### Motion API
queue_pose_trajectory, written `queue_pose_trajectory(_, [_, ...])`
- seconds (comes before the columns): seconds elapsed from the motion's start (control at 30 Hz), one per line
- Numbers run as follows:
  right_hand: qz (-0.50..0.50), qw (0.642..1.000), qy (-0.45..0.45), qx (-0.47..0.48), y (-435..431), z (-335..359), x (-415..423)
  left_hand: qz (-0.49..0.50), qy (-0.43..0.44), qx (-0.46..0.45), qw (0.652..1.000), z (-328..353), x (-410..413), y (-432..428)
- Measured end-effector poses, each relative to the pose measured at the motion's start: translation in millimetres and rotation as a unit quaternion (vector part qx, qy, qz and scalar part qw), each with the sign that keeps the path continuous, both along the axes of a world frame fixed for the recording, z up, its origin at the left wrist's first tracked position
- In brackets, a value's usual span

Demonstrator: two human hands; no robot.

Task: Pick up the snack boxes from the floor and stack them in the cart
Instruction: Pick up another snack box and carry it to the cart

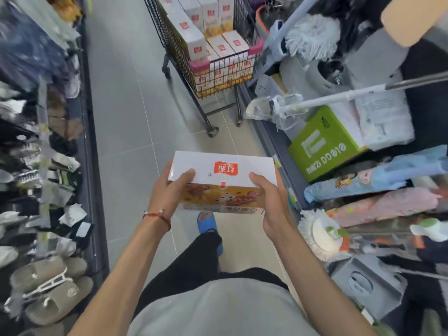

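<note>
I hold a white snack box [224,166] with a red logo and an orange picture on its near side, level at waist height above the aisle floor. My left hand [167,192] grips its left end, thumb on top. My right hand [272,197] grips its right end, thumb on top as well. Ahead stands a black wire cart [194,78] with pink corner caps, holding several matching snack boxes [223,47], some upright and some laid flat.
A grey tiled aisle [126,98] runs between shelves. Socks and slippers [51,294] fill the left shelf. Mops [312,35], a green carton [322,144] and rolled cloths crowd the right shelf, jutting toward the cart. My blue shoe [206,221] shows below the box.
</note>
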State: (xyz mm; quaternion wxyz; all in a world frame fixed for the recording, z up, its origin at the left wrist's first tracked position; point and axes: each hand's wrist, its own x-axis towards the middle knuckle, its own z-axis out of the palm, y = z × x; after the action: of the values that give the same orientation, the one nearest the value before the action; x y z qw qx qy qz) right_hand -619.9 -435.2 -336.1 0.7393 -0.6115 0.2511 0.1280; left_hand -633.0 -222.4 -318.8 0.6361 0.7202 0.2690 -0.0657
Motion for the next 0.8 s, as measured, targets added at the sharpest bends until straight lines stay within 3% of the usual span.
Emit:
queue_pose_trajectory(0.37, [-0.065,0.998,0.004,0.013,58,24,185,-0.043,-0.021,-0.008,0.999,20,215,57])
queue_pose_trajectory(0.67, [-0.156,0.986,-0.014,0.048,63,27,366,-0.054,-0.032,-0.003,0.998,30,417,45])
queue_pose_trajectory(0.8, [-0.172,0.985,-0.019,0.022,56,22,439,-0.058,-0.030,-0.013,0.998,32,500,37])
